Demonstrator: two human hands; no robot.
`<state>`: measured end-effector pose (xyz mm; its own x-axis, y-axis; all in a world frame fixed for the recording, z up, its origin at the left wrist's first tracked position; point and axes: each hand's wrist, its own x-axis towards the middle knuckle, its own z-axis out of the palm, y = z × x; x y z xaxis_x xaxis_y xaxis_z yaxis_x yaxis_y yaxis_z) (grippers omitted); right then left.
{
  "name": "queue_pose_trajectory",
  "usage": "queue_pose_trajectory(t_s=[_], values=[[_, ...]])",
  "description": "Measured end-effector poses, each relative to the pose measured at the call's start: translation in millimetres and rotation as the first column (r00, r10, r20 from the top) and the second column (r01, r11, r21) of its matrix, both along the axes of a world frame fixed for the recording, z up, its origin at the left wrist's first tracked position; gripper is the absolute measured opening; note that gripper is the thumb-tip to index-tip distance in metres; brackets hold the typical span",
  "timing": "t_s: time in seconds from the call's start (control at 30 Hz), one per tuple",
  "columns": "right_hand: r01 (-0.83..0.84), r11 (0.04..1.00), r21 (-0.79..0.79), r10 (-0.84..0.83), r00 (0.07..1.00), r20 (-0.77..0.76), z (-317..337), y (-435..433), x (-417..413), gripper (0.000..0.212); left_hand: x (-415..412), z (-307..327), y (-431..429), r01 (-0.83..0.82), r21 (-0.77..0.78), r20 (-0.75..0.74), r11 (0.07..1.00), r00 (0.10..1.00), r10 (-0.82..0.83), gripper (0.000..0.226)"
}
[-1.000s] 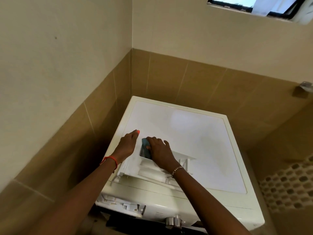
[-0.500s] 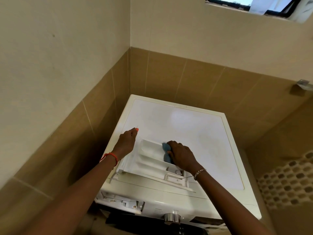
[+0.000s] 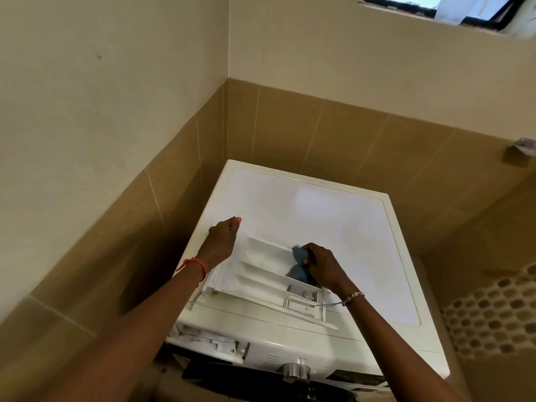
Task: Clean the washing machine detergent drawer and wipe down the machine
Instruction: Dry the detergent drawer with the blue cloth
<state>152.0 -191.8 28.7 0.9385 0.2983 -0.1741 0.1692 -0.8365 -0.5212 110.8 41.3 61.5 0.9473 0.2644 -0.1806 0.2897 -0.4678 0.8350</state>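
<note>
Nearest the camera, a metal dial (image 3: 295, 371) is seen on the front panel of the white washing machine (image 3: 333, 216), with the open drawer slot (image 3: 211, 343) to its left. The detergent drawer (image 3: 261, 265) has been taken out and is laid flat on the machine's top, near the front edge. A blue cloth (image 3: 298, 274) is pressed into the drawer's right-hand compartment and is clamped in the curled fingers of the right hand (image 3: 322, 266). The left hand (image 3: 222, 242) is placed at the drawer's far left corner with its fingers curled under; whether the edge is gripped cannot be told. An orange band (image 3: 197, 264) is worn on the left wrist. Beyond, brown wall tiles (image 3: 290, 126) are seen, and a window (image 3: 464, 7) high up.
</note>
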Motion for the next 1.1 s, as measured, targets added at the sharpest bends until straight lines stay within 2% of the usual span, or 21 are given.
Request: queue_pose_trajectory(t_s=[0.27,0.47,0.53,0.7,0.77,0.8,0.87,0.93,1.1], values=[[0.021,1.000,0.018,-0.022,0.998,0.062,7.6,14.0,-0.4,0.023,0.2,0.6,-2.2,0.001,-0.028,0.022,1.000,1.000,-0.001,0.041],[0.027,0.970,-0.240,0.014,0.986,0.169,8.9,55.0,-11.2,0.031,2.2,-1.9,-1.7,-0.012,-0.052,0.033,0.999,0.999,0.013,0.040],[-0.002,0.967,-0.254,0.054,0.978,0.199,10.1,68.6,-14.8,0.034,2.1,-1.8,-1.9,-0.003,-0.048,0.043,0.999,0.999,0.005,0.040],[-0.088,0.989,-0.121,0.109,0.977,0.182,23.0,118.6,-15.3,0.019,1.3,0.9,-5.4,-0.030,-0.043,0.066,0.999,0.997,0.033,0.042],[-0.090,0.994,-0.062,0.098,0.984,0.146,29.0,135.3,-12.2,0.026,0.6,1.6,-5.6,-0.041,-0.069,0.076,0.997,0.996,0.046,0.042],[-0.087,0.996,-0.011,0.088,0.985,0.149,31.3,140.4,-10.3,0.027,0.6,1.3,-5.0,-0.036,-0.078,0.083,0.996,0.996,0.042,0.041],[-0.067,0.989,0.134,0.043,0.984,0.171,35.3,141.7,-7.6,0.012,1.2,0.1,-3.7,-0.020,-0.090,0.091,0.996,0.995,0.029,0.041],[-0.063,0.970,0.236,0.021,0.984,0.177,39.2,134.9,-10.6,0.018,1.4,-0.7,-2.1,-0.021,-0.112,0.088,0.993,0.996,0.031,0.041],[-0.190,0.937,0.294,0.137,0.972,0.190,41.8,110.5,-37.2,0.022,2.7,-0.6,-4.0,-0.035,-0.140,0.080,0.990,0.996,0.046,0.043]])
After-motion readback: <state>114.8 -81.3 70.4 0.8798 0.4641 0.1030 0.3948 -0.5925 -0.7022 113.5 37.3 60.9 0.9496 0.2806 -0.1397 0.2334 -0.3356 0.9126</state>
